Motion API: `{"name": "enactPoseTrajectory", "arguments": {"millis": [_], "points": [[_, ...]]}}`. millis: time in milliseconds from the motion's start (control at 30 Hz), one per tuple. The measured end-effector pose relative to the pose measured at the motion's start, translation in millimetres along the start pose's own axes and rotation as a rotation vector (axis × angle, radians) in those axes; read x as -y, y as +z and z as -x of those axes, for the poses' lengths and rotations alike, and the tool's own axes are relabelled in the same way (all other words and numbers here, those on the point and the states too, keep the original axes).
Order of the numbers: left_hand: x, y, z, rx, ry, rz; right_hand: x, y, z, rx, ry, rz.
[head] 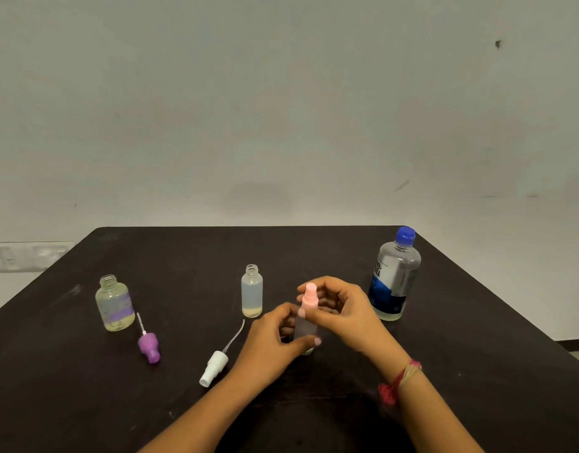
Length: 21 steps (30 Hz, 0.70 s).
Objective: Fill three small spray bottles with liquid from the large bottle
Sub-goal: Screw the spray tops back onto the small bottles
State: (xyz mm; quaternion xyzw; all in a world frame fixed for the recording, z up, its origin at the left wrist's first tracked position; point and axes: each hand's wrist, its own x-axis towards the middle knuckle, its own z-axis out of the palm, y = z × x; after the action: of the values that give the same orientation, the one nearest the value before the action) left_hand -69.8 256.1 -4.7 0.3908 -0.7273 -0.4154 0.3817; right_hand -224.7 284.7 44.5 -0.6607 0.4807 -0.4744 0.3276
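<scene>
Just below the middle of the frame stands the pink bottle (306, 329): a small frosted, slim body topped by a pink sprayer (310, 298), upright on the dark table (85, 387). The left hand (275, 338) grips its body, thumb and fingers curled round it. The right hand (343, 308) curls its fingers and thumb round the sprayer.

Three small bottles in all. The other two stand open:
- Purple-labelled bottle (114, 304), round, at left, with a little yellowish liquid at the bottom.
- Clear bottle (252, 291), slim, at centre, with the same low yellowish layer.

Two loose sprayers lie on the table, tubes pointing up-frame: purple sprayer (149, 348) just beside the purple-labelled bottle, white sprayer (214, 367) below the clear bottle.

One large bottle (394, 276) stands at right, clear, blue label, blue cap on.
</scene>
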Motion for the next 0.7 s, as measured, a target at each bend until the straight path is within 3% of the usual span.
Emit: {"name": "enactPoseTrajectory", "arguments": {"millis": [167, 433, 700], "points": [[-0.5, 0.8, 0.8, -0.018, 0.029, -0.014, -4.6, 5.1, 0.4, -0.066, 0.007, 0.070], [1.2, 0.9, -0.4, -0.019, -0.001, 0.017, 2.6, -7.2, 0.8, 0.163, 0.040, -0.093], [-3.2, 0.4, 1.0, -0.021, -0.002, -0.007, 0.5, -8.0, 0.8, 0.102, 0.073, -0.100]]}}
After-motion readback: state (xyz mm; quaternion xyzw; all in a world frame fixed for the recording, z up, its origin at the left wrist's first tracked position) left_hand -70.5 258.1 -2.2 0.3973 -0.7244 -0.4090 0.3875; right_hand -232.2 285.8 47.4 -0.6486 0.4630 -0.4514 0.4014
